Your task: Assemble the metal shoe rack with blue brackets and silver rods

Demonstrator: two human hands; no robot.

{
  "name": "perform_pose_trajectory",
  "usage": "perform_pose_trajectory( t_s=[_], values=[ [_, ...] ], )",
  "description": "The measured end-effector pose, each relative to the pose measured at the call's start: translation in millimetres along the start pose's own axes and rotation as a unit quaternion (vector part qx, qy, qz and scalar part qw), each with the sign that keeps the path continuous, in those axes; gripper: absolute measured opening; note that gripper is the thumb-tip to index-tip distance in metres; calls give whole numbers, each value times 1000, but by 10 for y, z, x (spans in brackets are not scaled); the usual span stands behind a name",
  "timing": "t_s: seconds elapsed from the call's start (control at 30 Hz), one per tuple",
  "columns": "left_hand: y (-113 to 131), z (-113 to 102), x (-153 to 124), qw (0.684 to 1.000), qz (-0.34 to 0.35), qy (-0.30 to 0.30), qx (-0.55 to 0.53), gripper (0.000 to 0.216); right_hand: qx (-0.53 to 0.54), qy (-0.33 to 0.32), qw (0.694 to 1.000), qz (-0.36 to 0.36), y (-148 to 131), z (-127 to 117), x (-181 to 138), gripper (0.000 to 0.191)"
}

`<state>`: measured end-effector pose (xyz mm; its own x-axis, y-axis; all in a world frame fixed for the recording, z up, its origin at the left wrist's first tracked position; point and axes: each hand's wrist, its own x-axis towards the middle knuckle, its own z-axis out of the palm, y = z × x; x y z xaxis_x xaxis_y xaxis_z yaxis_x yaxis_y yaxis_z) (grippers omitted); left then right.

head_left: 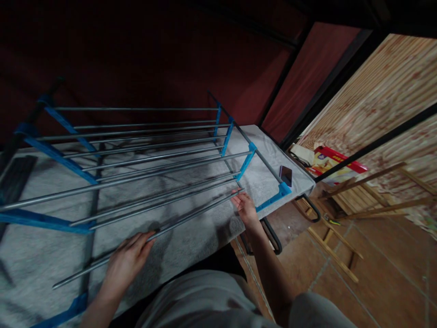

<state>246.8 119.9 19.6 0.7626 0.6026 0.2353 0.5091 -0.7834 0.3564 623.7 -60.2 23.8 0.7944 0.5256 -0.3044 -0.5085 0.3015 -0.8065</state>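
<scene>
A loose grey metal tube (198, 212) lies slantwise across the near side of a rack. My left hand (127, 257) is closed around the tube toward its left end, which sticks out past the hand. Near the tube's right end, my right hand (245, 207) has its fingers closed on it. The rack (153, 172) is made of grey tubes joined by blue plastic brackets. One blue bracket (275, 196) stands just right of my right hand. Another blue bracket (64, 314) is at the lower left, partly cut off by the frame.
A grey cloth (191, 246) covers the table under the rack. A phone (286, 176) lies near its right corner. Black metal handles (271, 234) jut out below the edge. Wooden frames (336, 248) and a red-yellow box (336, 164) are on the right. A dark red panel stands behind.
</scene>
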Motion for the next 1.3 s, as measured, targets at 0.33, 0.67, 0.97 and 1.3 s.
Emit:
perform_pose_trajectory(
  t_s=[0.33,0.67,0.97,1.3],
  values=[
    [-11,11,-164,999,-8,27,16,33,20,34,999,29,-92,23,26,25],
    [-7,-168,-211,1000,3,11,4,40,53,25,997,52,-76,156,-21,15],
    [-17,-79,-239,1000,0,-7,16,45,67,12,995,74,38,259,-164,23],
    [99,-129,-243,998,-13,35,55,48,65,38,996,37,170,270,-156,21]
  ],
)
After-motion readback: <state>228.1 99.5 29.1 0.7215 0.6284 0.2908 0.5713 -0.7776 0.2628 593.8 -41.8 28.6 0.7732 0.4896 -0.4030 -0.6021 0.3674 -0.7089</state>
